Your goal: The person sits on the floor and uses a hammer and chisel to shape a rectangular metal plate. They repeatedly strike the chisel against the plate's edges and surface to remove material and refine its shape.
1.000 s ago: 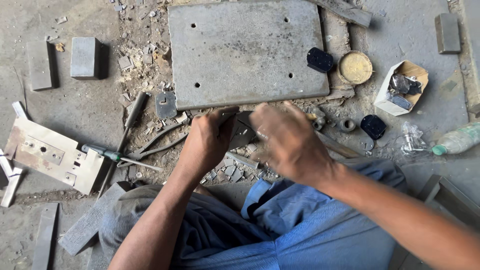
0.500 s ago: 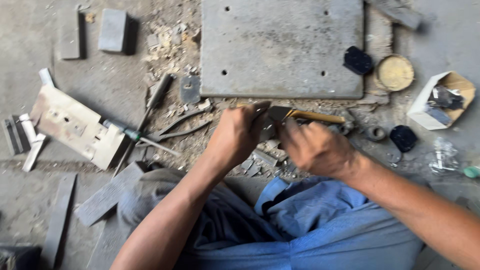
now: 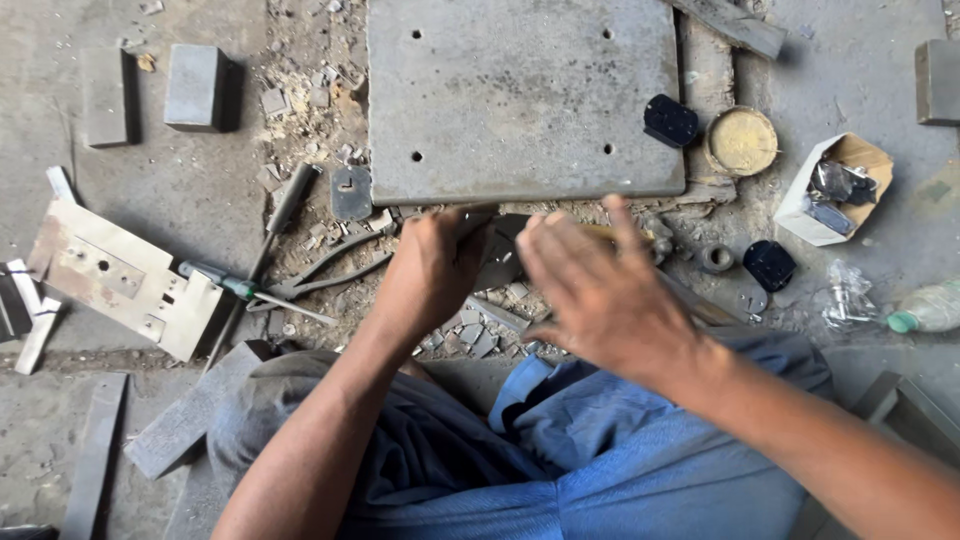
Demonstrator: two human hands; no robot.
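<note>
Lap: blue cloth [image 3: 610,450] over the person's legs, at the near edge of the floor.
Left hand [image 3: 435,265]: curled shut on a small dark metal piece [image 3: 497,262], knuckles up, just short of the plate's near edge.
Right hand [image 3: 600,290]: fingers spread and loosely bent over the same piece; a yellowish rod [image 3: 625,233] shows past the fingers. Whether it is pinched cannot be told, palm side hidden.
Metal piece: between the two hands, low over grey chips [image 3: 480,335] on the floor.
Left of hands: pliers [image 3: 325,270] and a green-handled screwdriver [image 3: 235,287] lie crossed; a pale bracket with holes [image 3: 120,275] lies further left.
Right of hands: black oval cap [image 3: 768,265], small ring [image 3: 716,259], clear bag [image 3: 848,295], bottle [image 3: 925,308] at the right edge.
Beyond hands: large grey plate with four holes [image 3: 520,90].
Far right: second black cap [image 3: 670,120], round yellow tin [image 3: 741,141], open carton of metal bits [image 3: 838,188].
Far left: two grey blocks [image 3: 195,87].
</note>
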